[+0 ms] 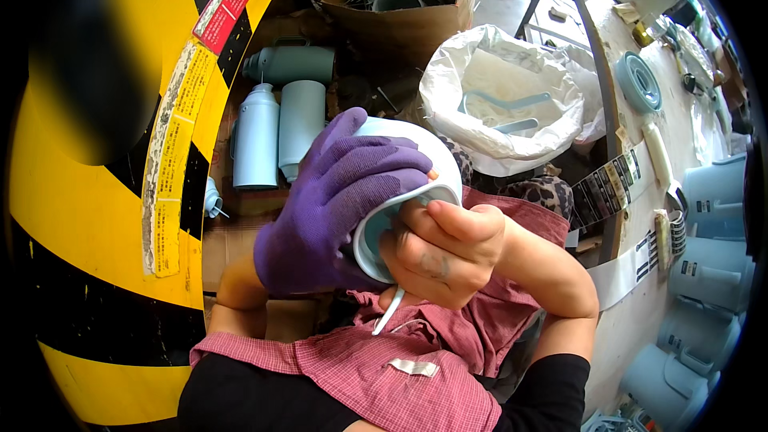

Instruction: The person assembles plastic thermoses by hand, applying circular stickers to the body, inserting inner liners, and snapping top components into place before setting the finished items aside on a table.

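My left hand (336,200), in a purple knitted glove, is wrapped round a pale blue hollow plastic shell (436,140), which looks like a flask body. Its round opening is tilted toward me. My bare right hand (448,248) is closed, its curled fingers at the mouth of the shell and partly inside it. A thin whitish strip (390,310) sticks out below that hand; whether it is held or belongs to the shell, I cannot tell. The fingertips of the right hand are hidden.
Blue flasks (256,140) lie ahead on the left. Behind them stands a cardboard box (400,28) of thin grey parts. A white sack (448,72) with blue handles is ahead right. Several blue jugs (712,272) line the bench at right. A yellow-black striped panel (88,232) borders the left.
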A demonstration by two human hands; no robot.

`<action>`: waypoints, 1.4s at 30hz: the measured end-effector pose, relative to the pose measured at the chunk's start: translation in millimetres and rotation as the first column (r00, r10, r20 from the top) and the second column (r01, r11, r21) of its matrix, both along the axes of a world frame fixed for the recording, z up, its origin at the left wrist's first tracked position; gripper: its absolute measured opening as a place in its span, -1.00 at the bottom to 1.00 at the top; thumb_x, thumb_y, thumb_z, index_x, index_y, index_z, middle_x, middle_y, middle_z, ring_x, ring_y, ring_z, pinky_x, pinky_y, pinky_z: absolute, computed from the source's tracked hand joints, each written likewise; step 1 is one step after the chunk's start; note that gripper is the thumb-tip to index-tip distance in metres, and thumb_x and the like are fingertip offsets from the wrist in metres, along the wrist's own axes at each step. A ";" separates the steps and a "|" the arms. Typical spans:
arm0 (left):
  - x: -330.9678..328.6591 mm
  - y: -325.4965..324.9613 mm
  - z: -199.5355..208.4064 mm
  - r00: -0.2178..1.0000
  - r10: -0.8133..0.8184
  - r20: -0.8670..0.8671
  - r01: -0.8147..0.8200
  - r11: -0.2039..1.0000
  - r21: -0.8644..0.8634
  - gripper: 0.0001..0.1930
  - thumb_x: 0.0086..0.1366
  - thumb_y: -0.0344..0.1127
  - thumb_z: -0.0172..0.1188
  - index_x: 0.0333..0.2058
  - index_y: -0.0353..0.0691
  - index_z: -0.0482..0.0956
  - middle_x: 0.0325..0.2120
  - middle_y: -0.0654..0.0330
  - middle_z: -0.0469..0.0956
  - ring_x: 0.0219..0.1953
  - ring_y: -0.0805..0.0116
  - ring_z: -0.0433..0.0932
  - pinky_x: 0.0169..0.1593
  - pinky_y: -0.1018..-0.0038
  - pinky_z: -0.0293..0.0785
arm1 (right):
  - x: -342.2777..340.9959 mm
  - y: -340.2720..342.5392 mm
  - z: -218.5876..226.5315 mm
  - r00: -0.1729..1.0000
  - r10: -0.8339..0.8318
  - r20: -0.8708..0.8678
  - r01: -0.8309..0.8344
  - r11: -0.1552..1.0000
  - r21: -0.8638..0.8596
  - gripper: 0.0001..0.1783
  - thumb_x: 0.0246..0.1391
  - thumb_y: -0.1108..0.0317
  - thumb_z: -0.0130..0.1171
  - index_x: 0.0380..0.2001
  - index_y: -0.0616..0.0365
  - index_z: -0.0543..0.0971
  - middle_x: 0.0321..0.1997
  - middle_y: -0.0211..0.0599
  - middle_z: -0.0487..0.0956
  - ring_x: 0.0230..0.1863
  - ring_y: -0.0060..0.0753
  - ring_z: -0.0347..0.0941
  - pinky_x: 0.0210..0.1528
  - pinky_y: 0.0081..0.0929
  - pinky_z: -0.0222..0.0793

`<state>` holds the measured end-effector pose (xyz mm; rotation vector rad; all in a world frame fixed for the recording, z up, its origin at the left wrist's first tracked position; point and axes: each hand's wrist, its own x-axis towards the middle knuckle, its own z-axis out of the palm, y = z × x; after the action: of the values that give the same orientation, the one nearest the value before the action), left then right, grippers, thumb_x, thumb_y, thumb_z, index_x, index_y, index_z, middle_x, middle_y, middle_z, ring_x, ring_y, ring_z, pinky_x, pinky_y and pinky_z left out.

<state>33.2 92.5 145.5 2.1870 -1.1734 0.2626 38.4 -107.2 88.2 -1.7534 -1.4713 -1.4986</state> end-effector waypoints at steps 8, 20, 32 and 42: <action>6.2 -15.0 -13.6 0.992 0.051 0.114 -0.041 0.995 -0.090 -0.33 0.00 -0.08 0.48 0.08 -0.24 0.53 0.05 0.06 0.55 0.10 0.02 0.53 0.36 -0.19 0.15 | 18.4 -20.3 5.2 0.978 0.169 -0.125 -0.189 0.969 -0.162 -0.58 0.13 0.04 0.22 -0.65 0.09 0.50 -0.52 -0.36 0.39 -0.59 -0.45 0.34 -0.38 -0.48 0.26; 260.2 1.7 16.1 0.854 0.275 0.442 0.054 0.798 -0.601 0.11 -0.16 -0.02 0.70 0.31 -0.30 0.27 0.22 0.01 0.39 0.30 0.11 0.35 0.36 0.19 0.28 | 81.1 -122.0 5.5 0.718 -0.491 -0.493 0.600 0.796 0.080 -0.80 0.25 0.45 0.19 -0.11 0.14 0.72 -0.02 -0.26 0.69 0.19 -0.05 0.46 0.28 -0.19 0.28; 319.4 -5.8 -9.2 0.864 0.397 0.310 -0.125 0.765 -0.631 -0.13 -0.10 -0.11 0.65 0.19 -0.20 0.44 0.08 0.08 0.51 0.12 0.13 0.51 0.21 0.21 0.44 | 233.2 -218.2 -193.9 0.178 -0.708 -0.684 0.403 0.686 -0.606 -0.84 0.13 0.32 0.25 -0.29 0.06 0.76 -0.19 -0.20 0.69 -0.02 -0.08 0.56 0.09 -0.18 0.48; 227.0 65.2 2.6 0.828 0.497 0.259 -0.225 0.718 -0.658 -0.15 -0.07 -0.25 0.64 0.20 -0.19 0.41 0.08 0.04 0.52 0.12 0.07 0.53 0.24 0.16 0.48 | 276.3 -204.4 -226.3 -0.194 -0.813 -0.549 0.579 0.357 -0.733 -0.80 0.03 0.29 0.17 -0.35 -0.06 0.76 -0.30 -0.13 0.72 -0.21 0.02 0.67 -0.12 -0.09 0.58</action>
<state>260.2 157.7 148.2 1.7840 -0.6769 1.1776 314.7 -311.6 -138.0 -3.0474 0.2117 -0.1645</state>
